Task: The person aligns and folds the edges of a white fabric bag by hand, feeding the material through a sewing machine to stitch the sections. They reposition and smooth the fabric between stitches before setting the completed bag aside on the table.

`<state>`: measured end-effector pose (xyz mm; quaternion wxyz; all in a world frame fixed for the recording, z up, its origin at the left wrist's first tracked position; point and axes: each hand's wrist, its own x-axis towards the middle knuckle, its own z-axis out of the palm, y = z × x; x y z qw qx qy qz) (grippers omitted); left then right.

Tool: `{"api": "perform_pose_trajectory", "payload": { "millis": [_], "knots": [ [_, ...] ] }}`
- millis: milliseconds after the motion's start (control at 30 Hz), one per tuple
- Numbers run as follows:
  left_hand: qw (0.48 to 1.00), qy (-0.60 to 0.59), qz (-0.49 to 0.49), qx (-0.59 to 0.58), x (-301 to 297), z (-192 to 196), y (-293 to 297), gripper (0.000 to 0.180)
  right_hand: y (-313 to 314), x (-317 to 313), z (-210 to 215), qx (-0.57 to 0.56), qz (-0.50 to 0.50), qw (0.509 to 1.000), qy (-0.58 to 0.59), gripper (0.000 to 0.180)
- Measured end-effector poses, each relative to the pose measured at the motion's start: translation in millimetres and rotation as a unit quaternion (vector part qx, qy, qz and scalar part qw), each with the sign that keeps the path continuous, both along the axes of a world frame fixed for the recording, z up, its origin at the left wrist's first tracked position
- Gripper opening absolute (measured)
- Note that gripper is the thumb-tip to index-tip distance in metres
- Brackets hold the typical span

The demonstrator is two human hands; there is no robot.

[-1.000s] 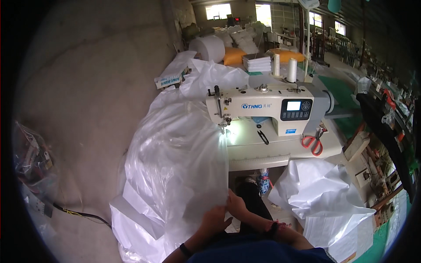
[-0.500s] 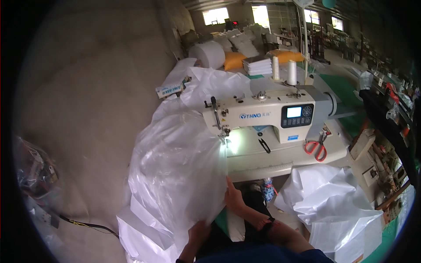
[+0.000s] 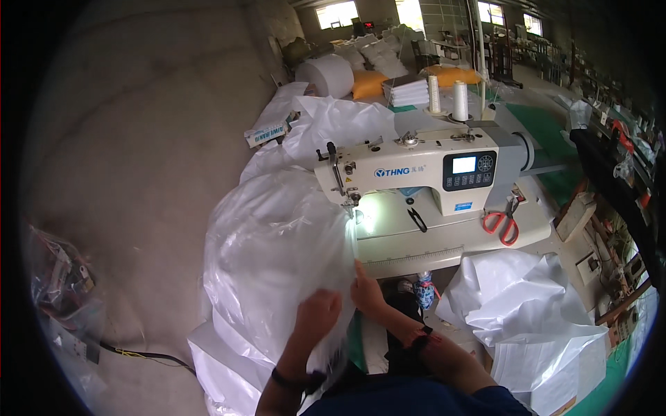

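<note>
A big white translucent plastic sheet [image 3: 270, 243] spreads over the left of the sewing machine table and droops toward me. Its right edge runs up under the needle area of a white sewing machine [image 3: 409, 170], where a lamp glows. My right hand [image 3: 366, 292] pinches that edge just in front of the table, index finger pointing up along it. Close by on the left, my left hand [image 3: 319, 313] is curled into a fist over the sheet; what its fingers hold is hidden.
Black thread snips [image 3: 417, 220] and red-handled scissors [image 3: 501, 227] lie on the machine bed. Another heap of white sheeting [image 3: 520, 305] sits at the right. Two thread cones [image 3: 460, 101] stand behind the machine. A black cable [image 3: 149, 357] crosses the floor at the left.
My left hand has moved up and forward over the sheet, next to my right hand. My right hand has shifted slightly up. The view has tilted a little.
</note>
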<state>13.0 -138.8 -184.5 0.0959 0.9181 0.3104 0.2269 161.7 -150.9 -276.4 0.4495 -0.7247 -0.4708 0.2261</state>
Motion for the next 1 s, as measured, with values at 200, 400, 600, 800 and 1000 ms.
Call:
{"api": "perform_pose_trajectory", "payload": {
  "millis": [200, 400, 600, 800, 1000],
  "knots": [
    [0.992, -0.107, -0.061, 0.036, 105, -31, 96, 0.024, 8, 2, -1, 0.037, -0.012, 0.999, 0.002, 0.064],
    [0.995, 0.068, 0.048, 0.048, 135, -54, 116, 0.030, -7, 20, 13, -0.021, 0.038, 0.997, 0.062, 0.060],
    [0.992, 0.088, 0.051, 0.072, 134, -61, 120, 0.027, -18, 88, 53, -0.021, -0.049, 0.973, -0.223, 0.018],
    [0.990, 0.065, 0.039, 0.122, 137, -70, 119, 0.029, 15, 167, 65, -0.067, -0.211, 0.857, -0.466, 0.025],
    [0.994, -0.100, 0.020, 0.050, 131, -70, 134, 0.021, 34, 190, 35, -0.109, -0.187, 0.852, -0.477, 0.027]
  ]
}}
